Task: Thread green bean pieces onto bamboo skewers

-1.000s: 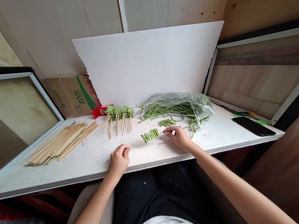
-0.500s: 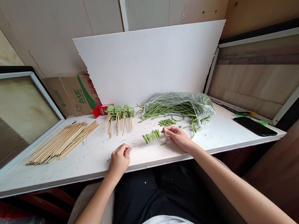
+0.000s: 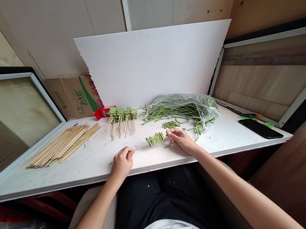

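Note:
My left hand (image 3: 123, 162) pinches a thin bamboo skewer (image 3: 139, 147) near the table's front edge. Several short pieces of green long bean (image 3: 155, 139) are threaded side by side along it. At the skewer's tip, my right hand (image 3: 181, 140) is closed, with a small bean piece (image 3: 167, 131) between thumb and fingers. Just behind that hand lies a small pile of cut bean pieces (image 3: 170, 125). A loose piece (image 3: 167, 146) rests on the table below the skewer.
Bare skewers (image 3: 60, 145) lie at the left. Filled bean skewers (image 3: 121, 115) sit at the back by a red packet (image 3: 102, 113). A plastic bag of long beans (image 3: 180, 107) is behind my right hand. A black phone (image 3: 261, 129) lies at the right on the white table (image 3: 93, 172).
Both hands stay nearly in place. The bean piece in my right fingers has shifted slightly at the skewer's tip.

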Tool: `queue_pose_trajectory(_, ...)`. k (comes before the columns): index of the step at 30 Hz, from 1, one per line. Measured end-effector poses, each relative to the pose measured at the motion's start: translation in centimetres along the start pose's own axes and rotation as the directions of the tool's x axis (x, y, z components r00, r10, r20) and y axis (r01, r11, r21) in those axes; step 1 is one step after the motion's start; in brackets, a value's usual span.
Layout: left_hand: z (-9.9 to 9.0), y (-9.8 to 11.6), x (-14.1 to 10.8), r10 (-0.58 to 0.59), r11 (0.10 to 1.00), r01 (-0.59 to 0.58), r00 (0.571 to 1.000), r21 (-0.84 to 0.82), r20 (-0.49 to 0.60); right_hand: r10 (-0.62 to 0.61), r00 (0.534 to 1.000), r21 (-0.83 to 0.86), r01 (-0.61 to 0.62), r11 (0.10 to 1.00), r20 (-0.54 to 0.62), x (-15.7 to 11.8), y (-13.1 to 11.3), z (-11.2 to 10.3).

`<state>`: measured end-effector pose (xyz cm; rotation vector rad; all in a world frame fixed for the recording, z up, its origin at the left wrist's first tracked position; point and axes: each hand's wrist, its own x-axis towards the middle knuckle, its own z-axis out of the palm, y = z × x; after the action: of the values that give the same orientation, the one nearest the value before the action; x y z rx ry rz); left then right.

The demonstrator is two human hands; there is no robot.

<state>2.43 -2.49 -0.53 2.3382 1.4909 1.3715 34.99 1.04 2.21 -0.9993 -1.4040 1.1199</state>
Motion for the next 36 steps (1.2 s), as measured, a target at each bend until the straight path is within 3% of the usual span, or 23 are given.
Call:
queue_pose_trajectory(25, -0.09, 0.0, -0.08, 0.026, 1.0, -0.027, 1.0, 0.01, 0.011, -0.019, 0.997, -0.112, 0.011, 0.994, -0.074, -0.57, -0.14, 0.33)
queue_pose_trajectory(36, -0.03, -0.15, -0.08, -0.031, 0.999, 0.031, 0.999, -0.028, -0.015, 0.039, 0.998, 0.147, -0.031, 0.989, -0.052, -0.13, -0.04, -0.16)
